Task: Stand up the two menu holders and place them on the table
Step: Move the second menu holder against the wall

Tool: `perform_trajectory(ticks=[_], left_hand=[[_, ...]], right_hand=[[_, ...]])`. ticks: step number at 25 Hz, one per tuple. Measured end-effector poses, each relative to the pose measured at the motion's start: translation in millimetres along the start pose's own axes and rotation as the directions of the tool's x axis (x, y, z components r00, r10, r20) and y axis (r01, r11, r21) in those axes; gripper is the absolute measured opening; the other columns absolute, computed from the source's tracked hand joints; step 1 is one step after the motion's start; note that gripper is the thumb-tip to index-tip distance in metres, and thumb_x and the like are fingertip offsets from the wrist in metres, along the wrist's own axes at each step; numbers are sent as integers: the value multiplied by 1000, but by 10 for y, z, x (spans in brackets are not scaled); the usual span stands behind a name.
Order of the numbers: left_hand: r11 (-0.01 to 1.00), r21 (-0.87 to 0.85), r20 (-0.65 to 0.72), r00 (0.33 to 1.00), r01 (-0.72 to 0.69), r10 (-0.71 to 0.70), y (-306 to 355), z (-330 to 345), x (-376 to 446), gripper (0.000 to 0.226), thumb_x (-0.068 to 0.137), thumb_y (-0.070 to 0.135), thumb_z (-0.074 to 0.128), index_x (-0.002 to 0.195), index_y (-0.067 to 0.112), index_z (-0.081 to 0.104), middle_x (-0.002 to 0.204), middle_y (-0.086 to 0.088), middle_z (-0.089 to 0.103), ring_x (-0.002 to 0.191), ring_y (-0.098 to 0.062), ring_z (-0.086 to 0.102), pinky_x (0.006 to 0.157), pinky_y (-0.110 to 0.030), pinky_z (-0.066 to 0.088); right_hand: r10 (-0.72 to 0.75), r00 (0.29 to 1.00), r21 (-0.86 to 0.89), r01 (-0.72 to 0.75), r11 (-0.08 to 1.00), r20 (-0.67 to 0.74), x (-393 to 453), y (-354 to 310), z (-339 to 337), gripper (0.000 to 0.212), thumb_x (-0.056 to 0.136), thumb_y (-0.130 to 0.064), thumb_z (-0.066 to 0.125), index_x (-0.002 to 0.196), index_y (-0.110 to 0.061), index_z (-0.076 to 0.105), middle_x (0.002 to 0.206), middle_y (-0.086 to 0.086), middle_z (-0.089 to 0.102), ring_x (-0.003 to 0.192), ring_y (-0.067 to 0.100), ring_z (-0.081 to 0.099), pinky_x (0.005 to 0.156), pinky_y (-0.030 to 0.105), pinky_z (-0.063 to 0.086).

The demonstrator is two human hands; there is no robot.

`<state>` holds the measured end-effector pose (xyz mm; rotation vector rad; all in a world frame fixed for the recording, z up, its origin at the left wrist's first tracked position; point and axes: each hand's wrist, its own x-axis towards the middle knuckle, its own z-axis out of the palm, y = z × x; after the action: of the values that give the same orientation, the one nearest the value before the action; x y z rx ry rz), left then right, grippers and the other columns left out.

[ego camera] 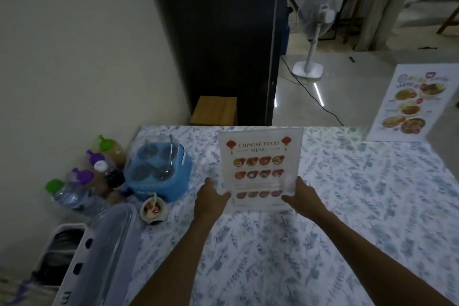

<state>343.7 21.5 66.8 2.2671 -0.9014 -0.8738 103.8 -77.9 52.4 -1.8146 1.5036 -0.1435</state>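
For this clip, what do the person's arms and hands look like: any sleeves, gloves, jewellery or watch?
Both forearms are bare up to the bottom frame edge: no sleeves in view. The left hand and right hand wear no gloves, and no rings, watch or wristband are visible, though the dim, slightly blurred picture could hide something small.

2 menu holders [260, 169] [409, 104], 2 hands [211, 200] [303, 197], 5 bottles [74, 189], 1 fan [315, 20].
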Motion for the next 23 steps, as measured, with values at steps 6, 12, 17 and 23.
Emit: perform_trajectory(ticks=[6,12,17,23], left_hand=[[989,50,-2,990,-140,140,286,15,255,40,87,34,74,124,22,66,119,-2,73,100,-21,72,75,-31,54],[975,27,-50,974,-221,222,793,-503,833,44,88,40,70,129,24,62,125,-1,72,107,-25,71,90,-41,58],[962,96,-98,959,-256,265,934,-1233,1621,47,86,42,72,126,17,66,121,-6,73,103,-27,71,86,-40,57],[964,167,-161,959,-208,235,492,-2359,2733,53,79,37,81,128,19,67,120,-7,74,104,-29,73,91,-44,59]], right_hand=[[-61,998,22,62,998,-29,276,-48,-141,43,91,-20,69,132,-10,58,125,11,70,104,28,71,87,34,55],[-171,978,-30,169,985,-121,838,-688,-455,43,93,-22,66,133,-9,58,123,13,71,102,30,71,87,39,56],[-214,962,-60,206,977,-168,1414,-1481,-364,37,95,-23,63,128,-7,61,121,14,72,102,32,71,87,42,56],[-260,956,-17,260,966,-135,2213,-2654,446,32,96,-26,61,125,-12,64,120,11,72,102,29,70,87,38,57]])
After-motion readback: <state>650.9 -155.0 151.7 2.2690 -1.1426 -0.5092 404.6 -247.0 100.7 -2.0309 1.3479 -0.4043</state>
